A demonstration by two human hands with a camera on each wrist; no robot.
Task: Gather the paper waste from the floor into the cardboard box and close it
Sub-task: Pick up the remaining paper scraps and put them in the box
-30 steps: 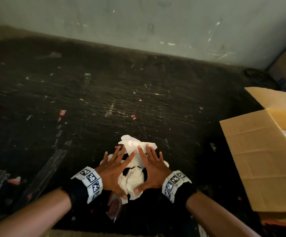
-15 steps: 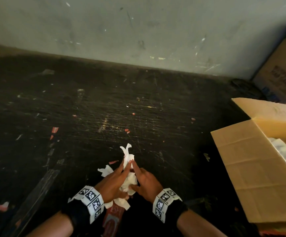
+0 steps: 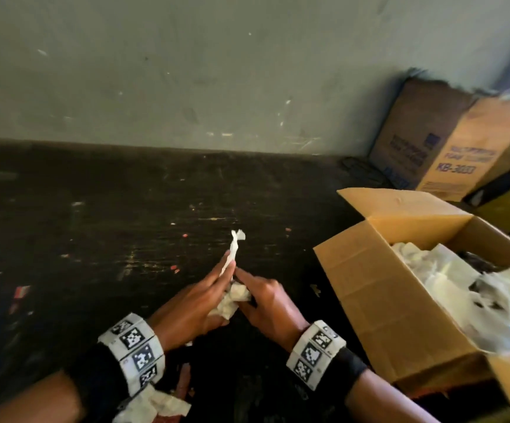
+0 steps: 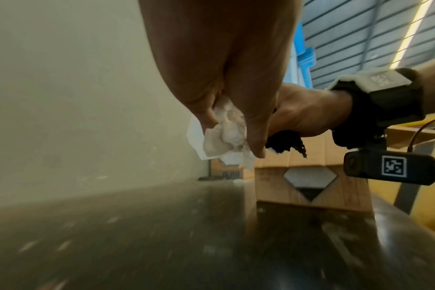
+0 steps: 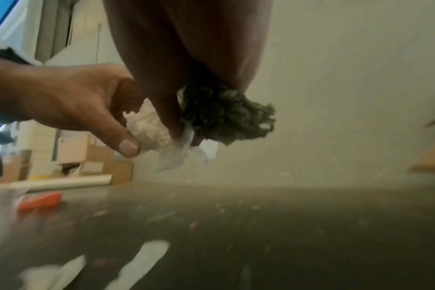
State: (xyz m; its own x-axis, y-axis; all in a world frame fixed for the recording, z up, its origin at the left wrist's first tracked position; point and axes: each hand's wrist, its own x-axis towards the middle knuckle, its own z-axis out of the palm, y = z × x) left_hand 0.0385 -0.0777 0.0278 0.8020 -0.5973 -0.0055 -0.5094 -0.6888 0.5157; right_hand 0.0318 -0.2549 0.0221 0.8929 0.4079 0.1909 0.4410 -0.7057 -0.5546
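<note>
White crumpled paper (image 3: 232,297) was pressed between the left hand (image 3: 192,309) and right hand (image 3: 267,303), both clamped on it above the floor (image 3: 125,224) (dark scraps included), presumably bunched tight for carrying to the open cardboard box (image 3: 378,300) nearby.

Both hands held crumpled paper above the dark floor (image 5: 261,235): the right hand (image 5: 186,58) gripped a dark wad (image 5: 226,117), the left hand (image 5: 70,102) pinched white paper (image 5: 149,127).
</note>
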